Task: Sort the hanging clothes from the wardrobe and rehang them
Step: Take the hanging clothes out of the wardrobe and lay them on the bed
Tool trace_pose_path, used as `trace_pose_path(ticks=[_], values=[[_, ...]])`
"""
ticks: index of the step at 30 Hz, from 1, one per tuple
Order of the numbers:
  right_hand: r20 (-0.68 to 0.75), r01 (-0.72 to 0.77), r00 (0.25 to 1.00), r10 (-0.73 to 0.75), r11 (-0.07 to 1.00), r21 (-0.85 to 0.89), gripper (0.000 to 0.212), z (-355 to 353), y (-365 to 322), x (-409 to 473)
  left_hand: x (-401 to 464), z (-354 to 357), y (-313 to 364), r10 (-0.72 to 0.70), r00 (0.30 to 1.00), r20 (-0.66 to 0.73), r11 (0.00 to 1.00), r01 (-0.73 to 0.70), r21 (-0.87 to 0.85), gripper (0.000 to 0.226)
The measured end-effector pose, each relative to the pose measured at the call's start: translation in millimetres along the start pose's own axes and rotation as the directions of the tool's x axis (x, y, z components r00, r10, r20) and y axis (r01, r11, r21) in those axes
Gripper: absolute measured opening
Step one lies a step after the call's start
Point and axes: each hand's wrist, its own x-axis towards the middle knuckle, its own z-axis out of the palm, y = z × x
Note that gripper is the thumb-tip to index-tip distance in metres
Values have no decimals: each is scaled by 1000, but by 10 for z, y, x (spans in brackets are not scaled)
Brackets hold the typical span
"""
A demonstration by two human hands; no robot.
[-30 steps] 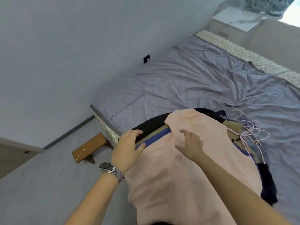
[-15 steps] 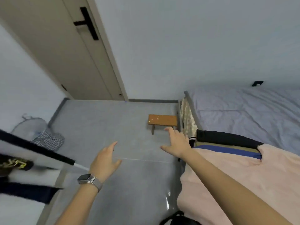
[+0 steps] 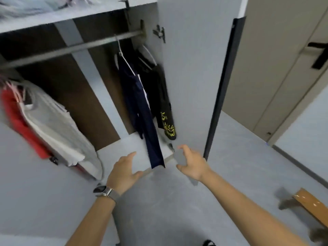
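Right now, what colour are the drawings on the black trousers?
Yellow, on the black trousers, seen in the head view.

Place: this was a home bedroom, seen at an open wardrobe [image 3: 99, 18].
Hanging rail: a metal rail [image 3: 71, 48] crossed the upper left of the frame, with dark clothes [image 3: 142, 96] on hangers at centre.
Folded and hung laundry: white and red garments [image 3: 44, 121] sat at the left edge.
Door: a beige room door [image 3: 276, 68] with a black handle [image 3: 319, 55] filled the upper right.
Furniture: a low wooden stool [image 3: 308, 203] stood at lower right on grey flooring [image 3: 239, 148].
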Motion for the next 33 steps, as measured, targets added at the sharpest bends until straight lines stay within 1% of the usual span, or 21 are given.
trace_pose_path(ticks=[4,8,10,12,13,14,15,16,17,18,19,20,22,24,25,26,27,29,31,33], values=[[32,106,994,-106,994,9,63,84,-477,807,427,-227,-408,-89,995,-34,996,88,-33,73],[71,152,986,-151,988,1,64,78,-851,1692,1092,-437,-694,-124,992,-16,992,123,-34,71],[81,171,982,-169,985,-24,64,24,-1015,2132,1428,-562,-808,-144,989,-20,990,144,-10,69],[93,192,978,-189,981,-23,62,-62,-1197,2527,1686,-730,-887,-170,984,-45,985,169,-28,66],[64,218,974,-216,976,-21,60,-129,-1294,2724,1781,-837,-922,-179,981,-72,984,176,-38,64],[-1,258,966,-258,966,-30,57,-217,-1409,2918,1861,-958,-968,-188,976,-111,982,184,-44,62],[-94,299,949,-302,953,-45,54,-320,-1529,3111,1927,-1087,-1031,-197,966,-168,980,192,-44,58],[-201,326,922,-330,944,-56,53,-433,-1652,3298,1976,-1224,-1110,-212,946,-246,977,207,-47,53],[-297,327,898,-326,944,-48,52,-541,-1760,3508,2017,-1365,-1223,-233,914,-333,972,227,-59,48],[-372,309,880,-295,951,-24,53,-655,-1873,3709,2057,-1516,-1340,-253,867,-430,967,245,-75,44],[-419,276,874,-247,961,10,54,-756,-1945,3909,2099,-1661,-1474,-268,808,-524,961,264,-83,42],[-428,244,881,-200,969,49,57,-843,-2027,4110,2148,-1815,-1626,-292,741,-604,950,299,-93,42],[-363,163,926,-105,978,131,65,-930,-2200,4484,2285,-2135,-1962,-362,605,-709,913,384,-139,45],[-266,77,964,-18,975,211,72,-873,-2338,4722,2429,-2399,-2255,-433,503,-747,858,483,-172,54],[-224,39,974,18,968,246,74,-812,-2392,4803,2493,-2493,-2373,-458,468,-756,829,533,-172,60],[-196,7,980,47,963,269,73,-739,-2467,4892,2576,-2580,-2494,-476,449,-756,799,579,-159,65],[-178,-17,981,73,956,294,69,-665,-2534,4958,2644,-2631,-2588,-494,444,-747,775,614,-147,69],[-165,-23,983,84,940,341,52,-497,-2715,5046,2787,-2703,-2768,-531,454,-715,747,650,-142,72],[-157,26,987,37,922,386,31,-283,-2946,5048,2906,-2741,-2920,-544,468,-697,737,663,-130,67],[-78,86,995,-56,889,449,16,-2,-3200,4938,2986,-2741,-3009,-500,483,-719,770,628,-114,58]])
